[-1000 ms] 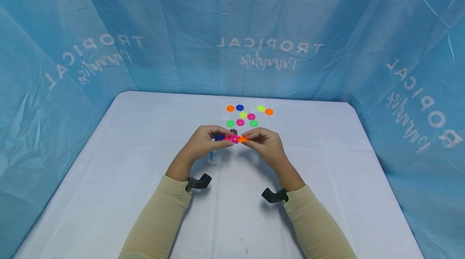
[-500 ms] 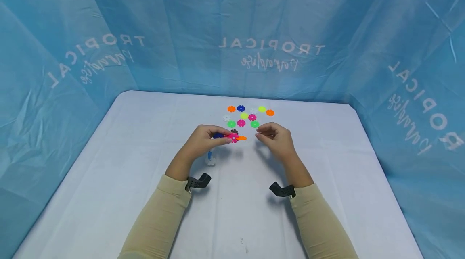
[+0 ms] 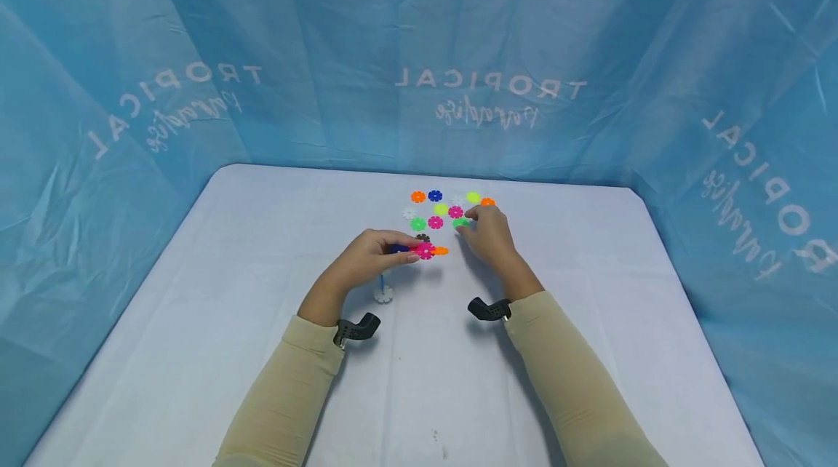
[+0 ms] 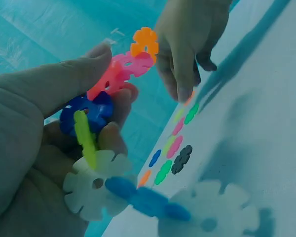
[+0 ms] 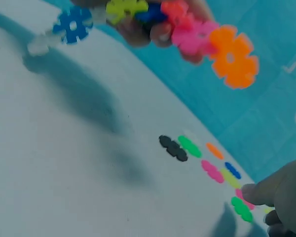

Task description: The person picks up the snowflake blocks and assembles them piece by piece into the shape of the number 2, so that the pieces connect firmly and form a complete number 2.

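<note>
My left hand [image 3: 369, 257] pinches a chain of slotted flower-shaped plastic discs near its pink disc [image 3: 425, 251]. In the left wrist view the chain runs from a whitish disc through a light blue disc [image 4: 147, 200], another whitish disc [image 4: 96, 183], a yellow disc [image 4: 85, 138], a dark blue disc [image 4: 91, 113], red and pink. An orange disc [image 5: 233, 58] forms its far end. My right hand [image 3: 491, 240] is over the loose discs, thumb and forefinger apart, beside a green disc [image 3: 460, 222]. Nothing shows between its fingers.
Several loose flower discs lie flat at the back middle of the white table [image 3: 262, 234], among them a black disc [image 5: 173, 148], a second green disc [image 3: 417, 224] and a pink disc [image 3: 435, 222]. Blue printed curtains [image 3: 419, 125] stand behind and at both sides.
My right hand has let go of the chain's orange end, drawn back to the right, then moved away from me to the loose discs. My left hand keeps hold of the chain.
</note>
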A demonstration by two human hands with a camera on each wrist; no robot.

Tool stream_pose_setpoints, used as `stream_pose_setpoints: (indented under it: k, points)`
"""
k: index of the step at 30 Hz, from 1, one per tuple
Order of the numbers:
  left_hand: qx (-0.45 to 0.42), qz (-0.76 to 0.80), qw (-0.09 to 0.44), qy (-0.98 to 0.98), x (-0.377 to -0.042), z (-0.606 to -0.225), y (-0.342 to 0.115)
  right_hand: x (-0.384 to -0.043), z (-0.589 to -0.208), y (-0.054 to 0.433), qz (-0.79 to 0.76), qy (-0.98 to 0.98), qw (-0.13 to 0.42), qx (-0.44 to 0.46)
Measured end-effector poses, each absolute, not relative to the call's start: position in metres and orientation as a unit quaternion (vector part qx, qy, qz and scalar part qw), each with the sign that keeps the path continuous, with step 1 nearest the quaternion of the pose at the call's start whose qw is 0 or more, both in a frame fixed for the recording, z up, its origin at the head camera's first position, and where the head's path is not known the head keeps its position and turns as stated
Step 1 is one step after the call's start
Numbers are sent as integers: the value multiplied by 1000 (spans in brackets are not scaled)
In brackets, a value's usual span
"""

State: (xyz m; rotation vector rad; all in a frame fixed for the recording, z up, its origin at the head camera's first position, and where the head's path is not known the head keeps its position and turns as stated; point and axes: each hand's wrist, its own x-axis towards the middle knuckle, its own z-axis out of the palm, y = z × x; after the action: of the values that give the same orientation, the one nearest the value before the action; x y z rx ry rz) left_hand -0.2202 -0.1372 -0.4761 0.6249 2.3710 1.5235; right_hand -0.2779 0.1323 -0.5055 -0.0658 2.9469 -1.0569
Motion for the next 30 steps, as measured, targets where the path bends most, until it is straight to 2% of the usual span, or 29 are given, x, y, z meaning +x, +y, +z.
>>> stream_pose_setpoints:
  k: [8, 14, 20, 27, 30]
  points:
    - [242, 515, 152, 808, -222, -475, -139, -298, -513, 120, -296, 955, 19, 8]
    - [244, 527, 157, 799, -222, -476, -141, -299, -507, 118, -332, 941, 67, 28]
    - [246, 533, 160, 794, -220, -477, -141, -286, -508, 129, -385, 919, 86, 4]
    - [261, 559, 171, 768, -222, -479, -145, -255, -499, 153, -600, 790, 123, -9]
    - [260, 573, 180, 757, -223, -480, -148, -242, -495, 161, -658, 739, 137, -40]
